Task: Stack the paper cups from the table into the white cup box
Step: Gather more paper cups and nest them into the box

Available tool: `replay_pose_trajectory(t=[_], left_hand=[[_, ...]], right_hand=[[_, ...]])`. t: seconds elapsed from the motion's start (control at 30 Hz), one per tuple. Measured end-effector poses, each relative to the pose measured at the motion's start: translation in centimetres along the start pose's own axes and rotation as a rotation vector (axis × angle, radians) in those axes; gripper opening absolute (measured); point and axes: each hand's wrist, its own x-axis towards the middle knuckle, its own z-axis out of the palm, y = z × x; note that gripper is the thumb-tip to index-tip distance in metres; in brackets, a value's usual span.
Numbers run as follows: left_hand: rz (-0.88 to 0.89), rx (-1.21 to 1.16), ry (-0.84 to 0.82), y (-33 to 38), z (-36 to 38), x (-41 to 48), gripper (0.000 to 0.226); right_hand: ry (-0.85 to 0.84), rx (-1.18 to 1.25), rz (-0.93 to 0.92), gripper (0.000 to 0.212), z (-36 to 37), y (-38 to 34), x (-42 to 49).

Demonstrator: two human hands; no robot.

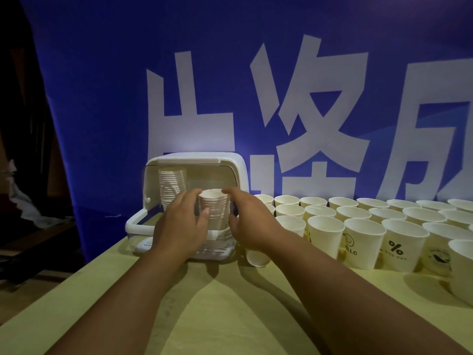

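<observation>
Stack of nested white paper cups (213,211), plain and unprinted, with rolled rims bunched closely at the top; rims too blurred to count. Stack stands upright, mouths up, long axis vertical. It sits inside the open front of the white rounded plastic cup box (238,175), right of centre, above the slatted floor; hands hide its base, so contact with the floor cannot be told.

Left hand (183,226) wraps the stack's left side, thumb across the front. Right hand (249,221) curls round the right side, thumb up by the top rim. Both clamped on the same stack.

Count: two stacks in the box, the held one and a taller stack of white cups (172,185) at rear left, also upright. One single paper cup (257,257) lies on its side just right of the box's front corner. Upright loose white paper cups (326,234) fill three or so rows to the right on the pale wooden table (230,303), running off the edge; full count not possible. Blue banner with large white characters (102,98) behind.
</observation>
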Motion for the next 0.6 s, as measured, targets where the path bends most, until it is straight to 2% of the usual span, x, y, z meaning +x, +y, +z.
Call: replay_pose_trajectory(t=[0.1,0.2,0.27,0.37,0.6], left_hand=[[0.030,0.030,0.082,0.6,-0.4,-0.3,0.031],[0.050,0.023,0.077,1.4,-0.7,-0.7,0.011],[0.033,0.025,0.025,1.9,-0.8,-1.1,0.018],[0.016,0.030,-0.035,2.6,-0.9,-1.6,0.032],[0.117,0.098,-0.119,6.0,-0.9,-2.9,0.031]], right_hand=[[0.062,-0.058,-0.023,0.053,-0.2,0.0,-0.1],[0.134,-0.124,-0.031,0.030,-1.1,0.1,-0.1],[0.169,-0.135,-0.017,0.020,-1.8,0.3,0.0],[0.160,-0.163,0.031,0.017,-2.7,0.7,-0.1],[0.131,-0.284,0.147,0.015,-5.9,2.5,-3.5]])
